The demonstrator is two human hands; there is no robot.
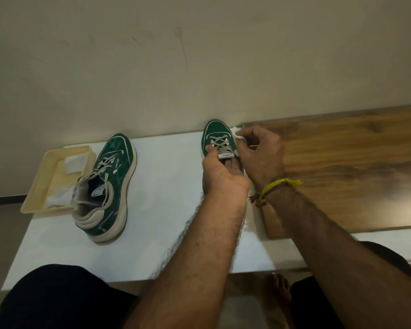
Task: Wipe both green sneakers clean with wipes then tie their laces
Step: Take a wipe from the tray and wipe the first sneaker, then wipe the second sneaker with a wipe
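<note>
Just right of the frame's centre, the right hand (259, 154) pinches a small white wipe (237, 134) between fingertips and thumb and presses it against the right side of a green sneaker (217, 136), near the toe. The left hand (221, 172) grips the same shoe from the near side, its fingers curled over the tongue and heel opening so that the back half of the shoe is hidden; the toe points away toward the wall. A yellow thread band (278, 186) circles the right wrist. The shoe stands at the far edge of a white table (166, 210), just beside a brown wooden board (342, 167) that fills the right of the frame. The other green sneaker (109, 186) rests well apart in the left centre, showing pale streaks on its upper and with its laces (97, 169) loose and untied. Touching its left side is a cream tray (40, 184) holding more white wipes. Judging from this, the wiping of the first shoe is in hand, and neither pair of laces is tied. The next move likely calls for steady holding while the wipe travels round the side and sole, then turning to the streaked shoe with a fresh wipe.
</note>
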